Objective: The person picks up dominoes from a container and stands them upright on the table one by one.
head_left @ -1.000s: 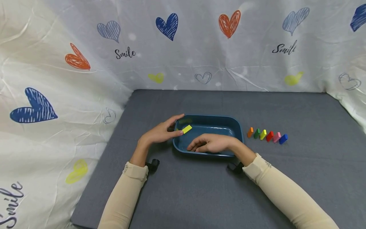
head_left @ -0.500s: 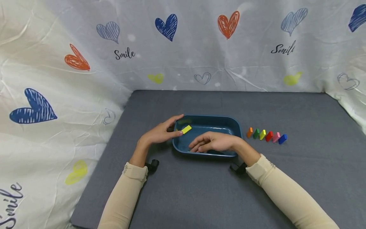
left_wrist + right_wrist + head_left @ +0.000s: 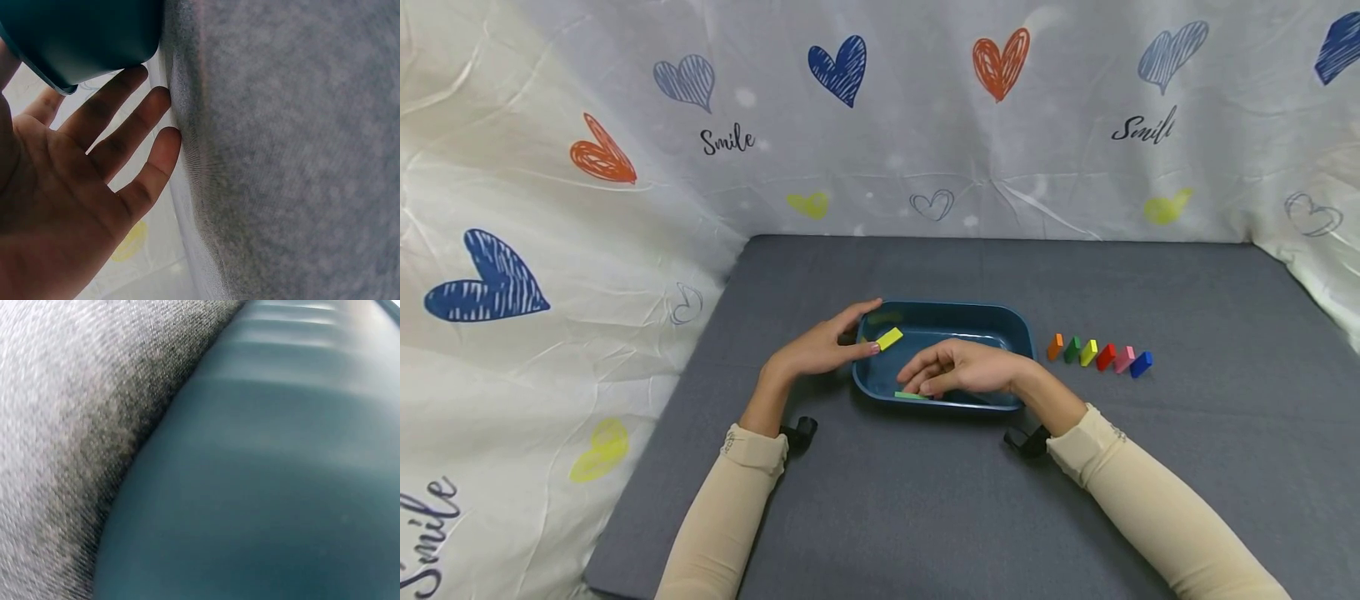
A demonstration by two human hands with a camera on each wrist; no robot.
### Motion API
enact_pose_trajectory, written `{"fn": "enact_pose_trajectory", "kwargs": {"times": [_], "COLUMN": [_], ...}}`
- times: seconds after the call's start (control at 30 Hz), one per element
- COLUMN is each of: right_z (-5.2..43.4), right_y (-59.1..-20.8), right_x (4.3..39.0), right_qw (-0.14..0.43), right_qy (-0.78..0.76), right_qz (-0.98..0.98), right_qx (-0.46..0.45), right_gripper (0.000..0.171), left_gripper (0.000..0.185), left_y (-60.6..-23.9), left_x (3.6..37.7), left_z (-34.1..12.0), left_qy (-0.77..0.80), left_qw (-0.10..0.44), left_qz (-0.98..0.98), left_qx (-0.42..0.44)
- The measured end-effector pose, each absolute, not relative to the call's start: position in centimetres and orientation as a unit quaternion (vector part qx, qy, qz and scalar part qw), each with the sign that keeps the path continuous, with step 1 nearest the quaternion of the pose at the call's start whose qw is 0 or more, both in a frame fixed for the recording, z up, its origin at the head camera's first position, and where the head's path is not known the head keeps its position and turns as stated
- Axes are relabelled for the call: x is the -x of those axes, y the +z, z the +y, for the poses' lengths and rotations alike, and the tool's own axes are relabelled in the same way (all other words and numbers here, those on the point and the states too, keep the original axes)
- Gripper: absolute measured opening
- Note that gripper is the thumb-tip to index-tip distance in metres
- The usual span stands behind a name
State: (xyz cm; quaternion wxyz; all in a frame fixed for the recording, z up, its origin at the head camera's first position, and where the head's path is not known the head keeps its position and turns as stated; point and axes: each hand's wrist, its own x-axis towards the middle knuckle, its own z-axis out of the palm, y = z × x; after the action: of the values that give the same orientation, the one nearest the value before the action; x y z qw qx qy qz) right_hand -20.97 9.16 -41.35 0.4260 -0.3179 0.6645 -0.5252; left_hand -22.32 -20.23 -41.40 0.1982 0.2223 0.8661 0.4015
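The right hand (image 3: 964,369) is hovering over the near side of the teal tray (image 3: 1011,323), fingers loosely curled and pointing left. A green block (image 3: 911,395) is lying flat on the tray floor just below the fingertips (image 3: 917,385); whether they are touching it cannot be told. The left hand (image 3: 820,346) is resting at the tray's left end, pinching a yellow block (image 3: 890,338) between thumb and forefinger over the rim, its other fingers straight and slightly spread. Beyond, to the right on the grey mat (image 3: 1187,433), a row of six coloured blocks (image 3: 1101,355) is standing.
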Motion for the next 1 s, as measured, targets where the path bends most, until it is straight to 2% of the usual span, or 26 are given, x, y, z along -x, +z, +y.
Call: {"fn": "enact_pose_trajectory", "kwargs": {"times": [0.4,0.7,1.0], "right_z": [9.2,9.5,10.1], "right_y": [-41.4,-41.2,-41.1], "right_x": [21.0,21.4,22.0], "right_qw": [0.417,0.439,0.458], "right_qy": [-0.539,-0.541,-0.52], "right_qz": [0.662,0.645,0.637], "right_qx": [0.31,0.315,0.339], "right_gripper": [0.041,0.044,0.039], "left_gripper": [0.075,0.074,0.074], "left_y": [-41.4,-41.5,-41.5], "left_x": [22.4,22.4,22.5], "left_z": [-20.2,-20.3,-20.3], "left_qy": [0.402,0.401,0.403], "left_qw": [0.198,0.198,0.198], "left_qz": [0.865,0.866,0.865], "left_qx": [-0.226,-0.225,-0.224]}}
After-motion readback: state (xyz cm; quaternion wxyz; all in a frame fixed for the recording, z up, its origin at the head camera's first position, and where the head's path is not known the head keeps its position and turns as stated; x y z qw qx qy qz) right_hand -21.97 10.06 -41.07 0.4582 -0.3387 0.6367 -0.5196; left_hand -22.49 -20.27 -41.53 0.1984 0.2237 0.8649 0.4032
